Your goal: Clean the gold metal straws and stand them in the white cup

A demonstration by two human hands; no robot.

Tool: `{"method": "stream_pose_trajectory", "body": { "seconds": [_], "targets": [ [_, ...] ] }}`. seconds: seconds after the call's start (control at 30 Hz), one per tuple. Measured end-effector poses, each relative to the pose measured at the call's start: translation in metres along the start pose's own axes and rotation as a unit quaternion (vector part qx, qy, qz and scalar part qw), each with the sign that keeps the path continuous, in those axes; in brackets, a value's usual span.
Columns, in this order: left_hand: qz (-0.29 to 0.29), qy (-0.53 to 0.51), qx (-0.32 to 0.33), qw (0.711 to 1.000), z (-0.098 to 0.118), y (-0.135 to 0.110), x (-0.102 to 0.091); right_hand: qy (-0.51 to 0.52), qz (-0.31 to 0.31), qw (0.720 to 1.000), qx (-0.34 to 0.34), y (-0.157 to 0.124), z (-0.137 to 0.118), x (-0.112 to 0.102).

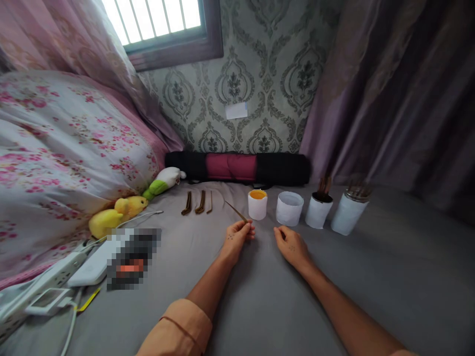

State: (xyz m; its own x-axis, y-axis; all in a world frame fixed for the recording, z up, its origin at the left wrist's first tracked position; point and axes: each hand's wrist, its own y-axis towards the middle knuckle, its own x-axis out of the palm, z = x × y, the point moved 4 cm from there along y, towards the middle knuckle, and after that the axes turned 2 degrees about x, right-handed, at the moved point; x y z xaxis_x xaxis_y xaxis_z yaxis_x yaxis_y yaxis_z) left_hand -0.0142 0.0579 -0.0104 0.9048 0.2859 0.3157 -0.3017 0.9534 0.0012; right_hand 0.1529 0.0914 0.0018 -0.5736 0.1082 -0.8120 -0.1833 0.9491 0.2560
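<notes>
My left hand (239,234) is closed in a pinch on a thin brown stick (235,210) that points up and to the left. My right hand (290,243) rests on the grey sheet (389,267) a little to the right, fingers curled, with nothing visible in them. Just beyond both hands stands a row of white cups: one with yellow contents (257,203), an empty-looking one (289,207), one with dark sticks in it (319,208) and one with thin sticks (349,211). Three dark brown sticks (199,202) lie on the sheet to the left of the cups.
A black and maroon roll (237,167) lies along the patterned wall. A floral pillow (63,148), yellow plush toys (117,213) and a green-white toy (163,181) are at left. A white power strip and chargers with cables (63,282) lie front left. Curtains hang at right.
</notes>
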Motion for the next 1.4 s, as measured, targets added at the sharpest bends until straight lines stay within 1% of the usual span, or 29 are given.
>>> {"method": "stream_pose_trajectory", "body": {
  "seconds": [0.17, 0.4, 0.63, 0.7, 0.8, 0.9, 0.97, 1.1, 1.27, 1.33, 1.4],
  "targets": [
    [-0.003, 0.059, 0.049, 0.997, 0.001, -0.001, 0.002, 0.013, -0.012, 1.0, 0.009, 0.002, 0.001, 0.0],
    [0.019, 0.141, 0.098, 0.985, 0.0, -0.001, -0.002, 0.039, -0.019, 0.999, -0.008, 0.001, 0.0, -0.002],
    [-0.006, 0.241, 0.199, 0.95, 0.01, -0.011, 0.001, 0.074, -0.022, 0.997, -0.025, 0.001, 0.002, -0.001],
    [-0.016, 0.259, 0.215, 0.942, 0.012, -0.013, 0.002, 0.082, -0.019, 0.996, -0.028, 0.001, 0.002, -0.002],
    [-0.027, 0.285, 0.228, 0.93, 0.015, -0.015, 0.004, 0.089, -0.019, 0.996, -0.026, 0.001, 0.001, -0.003],
    [-0.032, 0.295, 0.233, 0.926, 0.018, -0.017, 0.006, 0.1, -0.016, 0.995, -0.027, 0.0, -0.001, -0.005],
    [-0.032, 0.3, 0.233, 0.925, 0.019, -0.018, 0.006, 0.112, -0.013, 0.993, -0.032, -0.001, -0.003, -0.008],
    [-0.039, 0.332, 0.243, 0.911, 0.02, -0.02, 0.007, 0.14, -0.008, 0.989, -0.045, -0.003, -0.007, -0.011],
    [-0.052, 0.349, 0.241, 0.904, 0.02, -0.023, 0.008, 0.179, -0.008, 0.982, -0.062, -0.004, -0.012, -0.012],
    [-0.06, 0.374, 0.245, 0.892, 0.02, -0.024, 0.009, 0.201, -0.005, 0.977, -0.069, -0.004, -0.013, -0.012],
    [-0.074, 0.404, 0.257, 0.875, 0.02, -0.025, 0.01, 0.228, -0.005, 0.972, -0.065, -0.004, -0.013, -0.011]
  ]
}}
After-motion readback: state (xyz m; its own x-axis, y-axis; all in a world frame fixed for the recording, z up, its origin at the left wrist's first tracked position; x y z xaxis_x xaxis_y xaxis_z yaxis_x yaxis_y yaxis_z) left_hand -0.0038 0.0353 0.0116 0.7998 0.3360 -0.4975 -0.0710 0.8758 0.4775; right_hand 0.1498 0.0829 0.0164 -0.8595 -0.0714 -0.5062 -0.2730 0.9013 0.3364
